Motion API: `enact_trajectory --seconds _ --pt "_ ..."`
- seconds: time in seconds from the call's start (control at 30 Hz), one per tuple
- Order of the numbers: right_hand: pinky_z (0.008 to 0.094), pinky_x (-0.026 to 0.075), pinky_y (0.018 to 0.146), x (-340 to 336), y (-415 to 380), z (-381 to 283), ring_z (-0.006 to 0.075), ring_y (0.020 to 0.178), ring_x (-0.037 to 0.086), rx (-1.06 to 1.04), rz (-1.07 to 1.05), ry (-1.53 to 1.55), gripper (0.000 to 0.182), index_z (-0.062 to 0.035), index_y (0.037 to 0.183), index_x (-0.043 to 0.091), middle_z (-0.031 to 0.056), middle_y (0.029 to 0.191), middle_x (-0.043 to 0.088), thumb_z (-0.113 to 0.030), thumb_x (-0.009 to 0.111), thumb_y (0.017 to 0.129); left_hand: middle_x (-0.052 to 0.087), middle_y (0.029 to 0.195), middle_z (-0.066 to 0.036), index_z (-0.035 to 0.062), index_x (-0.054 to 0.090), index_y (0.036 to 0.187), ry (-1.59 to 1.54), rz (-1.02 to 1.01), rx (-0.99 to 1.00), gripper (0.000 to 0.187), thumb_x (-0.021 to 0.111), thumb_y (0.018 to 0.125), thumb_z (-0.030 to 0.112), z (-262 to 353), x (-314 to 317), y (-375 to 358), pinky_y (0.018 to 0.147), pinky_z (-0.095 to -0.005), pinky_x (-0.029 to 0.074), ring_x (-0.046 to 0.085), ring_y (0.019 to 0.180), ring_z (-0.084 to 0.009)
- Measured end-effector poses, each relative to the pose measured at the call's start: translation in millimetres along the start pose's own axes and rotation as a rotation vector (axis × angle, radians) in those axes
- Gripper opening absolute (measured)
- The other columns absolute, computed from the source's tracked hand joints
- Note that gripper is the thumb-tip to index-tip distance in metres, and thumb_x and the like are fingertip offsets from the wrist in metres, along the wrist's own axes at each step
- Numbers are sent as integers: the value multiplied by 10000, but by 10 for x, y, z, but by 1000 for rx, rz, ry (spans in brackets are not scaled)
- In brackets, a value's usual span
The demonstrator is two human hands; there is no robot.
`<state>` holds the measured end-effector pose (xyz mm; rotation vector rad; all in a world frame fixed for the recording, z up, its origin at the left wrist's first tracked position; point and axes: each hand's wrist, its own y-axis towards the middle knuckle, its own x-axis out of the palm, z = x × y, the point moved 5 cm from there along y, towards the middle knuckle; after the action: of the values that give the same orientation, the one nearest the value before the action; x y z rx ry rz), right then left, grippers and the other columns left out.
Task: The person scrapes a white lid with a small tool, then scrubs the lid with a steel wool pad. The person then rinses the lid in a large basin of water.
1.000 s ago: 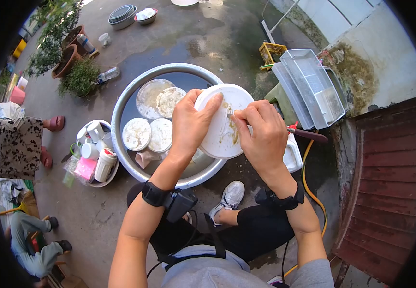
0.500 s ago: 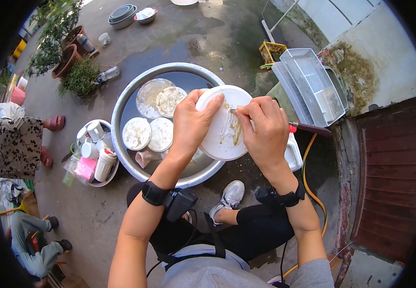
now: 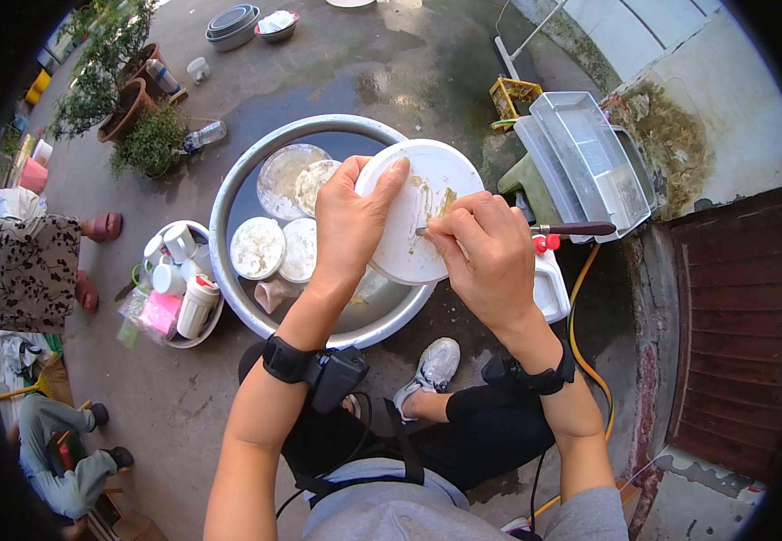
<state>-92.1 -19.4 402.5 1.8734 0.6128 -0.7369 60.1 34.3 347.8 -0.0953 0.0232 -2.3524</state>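
A round white lid point(image 3: 397, 255) smeared with yellow-brown residue is tilted toward me above the metal basin point(image 3: 220, 243). My left hand point(image 3: 352, 221) grips its left edge, thumb on the face. My right hand point(image 3: 484, 252) is closed around a slim tool with a dark handle point(image 3: 580, 229). The tool's small metal tip touches the lid near its middle; most of its shaft is hidden by my fingers. In the basin's water lie several round pieces, including a dirty white lid point(image 3: 257, 248) and a larger clear lid point(image 3: 280, 185).
Left of the basin, a bowl holds white cups point(image 3: 169, 279) and a white bottle point(image 3: 197, 305). Clear plastic bins point(image 3: 580, 162) stand on a green stool point(image 3: 532, 194) at right. A yellow hose point(image 3: 591, 361) runs along the ground. Other people's legs show at far left.
The lid has risen slightly and moved a little right in my hands. The tool's tip has slid down and left across its face.
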Motion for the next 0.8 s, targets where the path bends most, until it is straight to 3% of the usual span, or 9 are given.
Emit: enact_trajectory --seconds 0.23,0.3,0.53,0.8 --pt "366 410 663 -35 14 24 224 793 582 29 27 -118 148 -100 814 627 23 853 588 -122 760 752 688 796 -61 -10 658 925 46 -6 0 304 719 904 286 -15 23 -14 631 -256 507 615 707 -81" --pt "365 404 669 -34 2 45 224 792 580 38 31 46 158 -108 827 636 21 854 588 -111 769 741 688 796 -66 -7 658 924 8 -54 -23 302 719 903 287 5 7 14 619 -250 504 613 694 -81" --pt "364 385 665 -75 36 141 219 788 575 12 96 -26 168 -115 826 641 13 852 587 -113 780 733 682 803 -44 6 668 929 42 -286 -164 283 735 883 277 115 42 -24 595 -238 508 626 681 -76" --pt "358 383 650 -28 38 70 207 775 573 -67 47 10 173 -117 811 643 8 845 587 -145 792 727 677 790 -40 3 666 910 35 -284 -133 275 735 884 268 77 47 -17 594 -241 509 623 684 -74"
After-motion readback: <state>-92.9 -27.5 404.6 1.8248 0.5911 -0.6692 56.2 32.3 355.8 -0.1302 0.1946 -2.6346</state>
